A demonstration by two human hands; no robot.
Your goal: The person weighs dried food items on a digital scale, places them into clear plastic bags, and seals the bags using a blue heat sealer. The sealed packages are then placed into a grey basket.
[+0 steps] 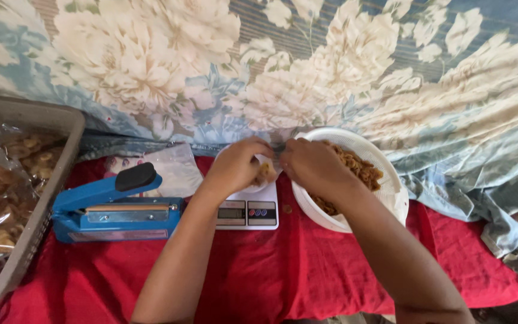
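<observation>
hands are meeting over the scale (248,211): left hand (235,166) is curling shut around a bag of snacks (265,173), right hand (313,166) is pinching its top beside the white bowl (398,198).

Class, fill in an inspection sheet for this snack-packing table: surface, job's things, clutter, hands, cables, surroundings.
Surface: red cloth covers the table.
Job's things: small bag of snacks over the scale; white bowl of snacks beside it.
Clutter: blue sealer, empty bags, grey basket of packed snacks.
Hands: left hand and right hand both hold the bag.
Cables: nothing seen.
Surroundings: floral sheet behind.
</observation>
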